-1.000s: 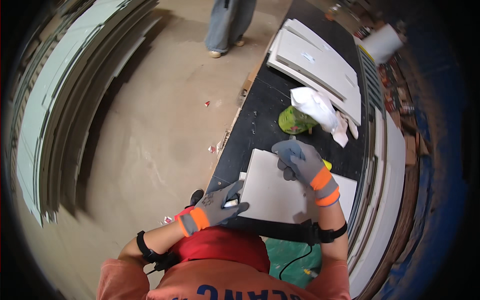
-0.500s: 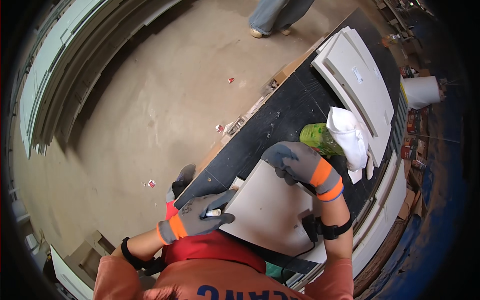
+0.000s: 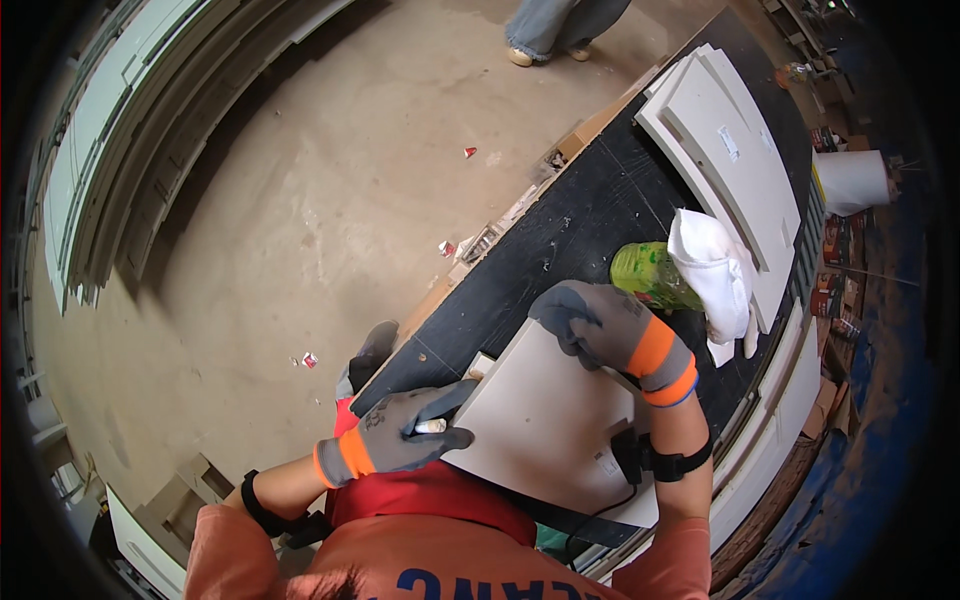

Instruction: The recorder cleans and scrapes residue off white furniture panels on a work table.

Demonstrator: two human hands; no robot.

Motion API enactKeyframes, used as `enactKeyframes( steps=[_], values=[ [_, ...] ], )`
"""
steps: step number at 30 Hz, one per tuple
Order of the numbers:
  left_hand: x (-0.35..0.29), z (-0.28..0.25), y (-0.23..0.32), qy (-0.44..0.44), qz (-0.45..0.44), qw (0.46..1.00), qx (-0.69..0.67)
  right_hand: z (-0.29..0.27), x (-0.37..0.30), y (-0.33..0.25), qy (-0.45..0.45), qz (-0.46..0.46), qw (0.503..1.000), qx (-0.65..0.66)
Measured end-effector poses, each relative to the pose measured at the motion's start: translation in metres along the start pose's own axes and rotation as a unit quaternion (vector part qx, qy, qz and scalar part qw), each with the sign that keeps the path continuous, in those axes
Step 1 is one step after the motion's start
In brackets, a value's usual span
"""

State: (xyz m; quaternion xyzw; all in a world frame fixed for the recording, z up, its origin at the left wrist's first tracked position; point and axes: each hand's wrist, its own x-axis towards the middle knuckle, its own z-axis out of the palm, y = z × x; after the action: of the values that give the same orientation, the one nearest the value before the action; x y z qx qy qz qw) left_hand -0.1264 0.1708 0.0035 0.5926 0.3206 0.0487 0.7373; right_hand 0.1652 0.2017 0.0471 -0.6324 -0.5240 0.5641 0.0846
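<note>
A pale board [image 3: 545, 430] lies in front of me on the black-topped table. My left hand [image 3: 390, 430], in a grey glove with an orange cuff, is at the board's left edge. Between its thumb and fingers sits a small white stick-like piece [image 3: 430, 426]. My right hand [image 3: 600, 330], gloved alike, is closed over the board's far corner with curled fingers; whatever they pinch is hidden. Beyond the right hand stand a green container [image 3: 648, 273] and a white cloth [image 3: 712, 265]. A small light block [image 3: 482, 366] rests by the board's left edge.
Pale panels [image 3: 715, 140] are stacked at the table's far right. More boards [image 3: 765, 440] lean along the right side. A large stack of panels [image 3: 120, 150] fills the far left. Red-and-white scraps [image 3: 308, 360] litter the floor. Another person's legs [image 3: 560, 25] stand beyond the table.
The whole view has shifted slightly, with the table and its contents a little further right. Both hands keep their places on the board.
</note>
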Motion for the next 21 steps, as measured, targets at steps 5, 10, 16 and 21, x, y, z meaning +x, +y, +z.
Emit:
enactKeyframes(
  steps=[5,10,16,21],
  values=[
    [0.001,-0.002,0.001,-0.011,0.009,1.0,-0.009,0.0,0.0,-0.007,-0.007,0.025,0.999,0.019],
    [0.002,-0.003,0.001,-0.017,-0.008,1.0,-0.023,0.0,0.001,-0.01,-0.006,0.032,0.999,0.005],
    [0.0,-0.001,0.004,-0.017,-0.028,0.999,-0.037,0.001,0.003,0.009,0.035,-0.075,0.991,-0.101],
    [-0.002,0.0,0.005,-0.012,-0.038,0.998,-0.039,0.002,0.001,0.01,0.023,-0.1,0.994,-0.032]
  ],
)
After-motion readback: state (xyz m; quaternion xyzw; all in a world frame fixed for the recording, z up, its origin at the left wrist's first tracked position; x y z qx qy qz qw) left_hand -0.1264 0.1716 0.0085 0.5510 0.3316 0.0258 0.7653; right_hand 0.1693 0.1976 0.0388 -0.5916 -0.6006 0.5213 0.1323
